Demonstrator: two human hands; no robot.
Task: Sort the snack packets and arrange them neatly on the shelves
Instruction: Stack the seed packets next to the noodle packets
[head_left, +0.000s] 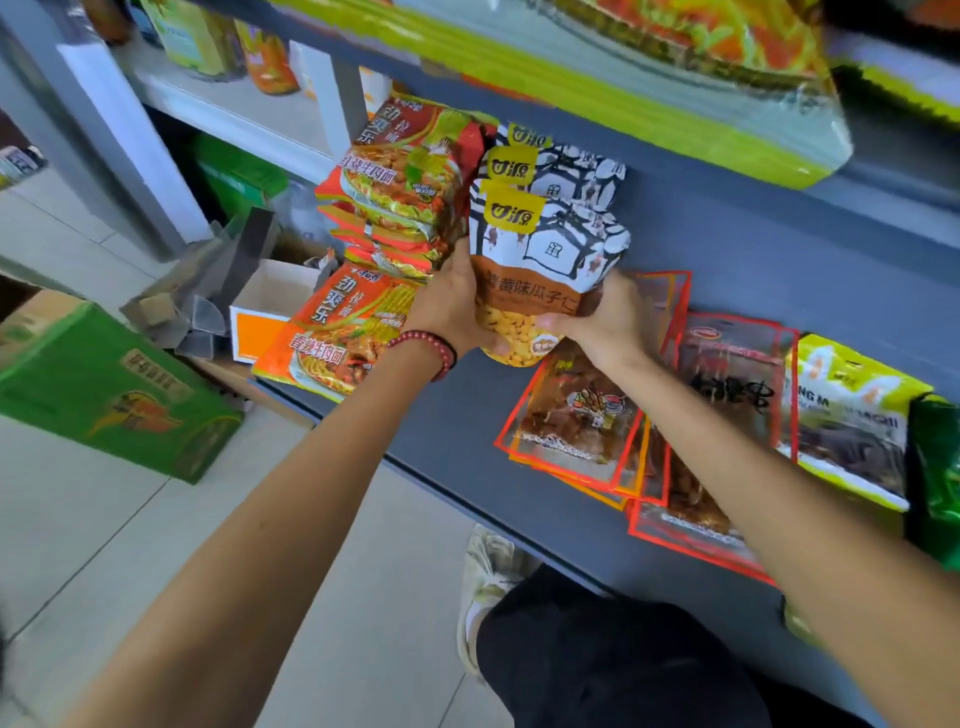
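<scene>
Two bare forearms reach up from the bottom of the view toward a dark grey shelf (457, 415), passing over a black-clad knee (597, 654) and a pale shoe (488, 571). The left hand (447, 306), with a red bead bracelet (431, 349) on its wrist, and the right hand (608, 322) close on the lower part of a stack of seed packets (545, 249). One hand takes each side edge, fingers curled round.

This two-handed grip holds the seed packets upright over the shelf. Three white, black and yellow tops fan out above the grip, one behind another. Whether the stack's bottom edge touches the shelf cannot be told.

Just left of the grip, orange noodle packets (395, 197) are piled up, touching the left hand, and one more lies flat below them at the shelf's end. Right of and below the grip, red-edged packets (571, 415) lie flat and overlapping, partly under the right forearm. Further right lies a yellow packet (852, 415). Far left of the grip, a green carton (104, 389) sits on the tiled floor (130, 545).
</scene>
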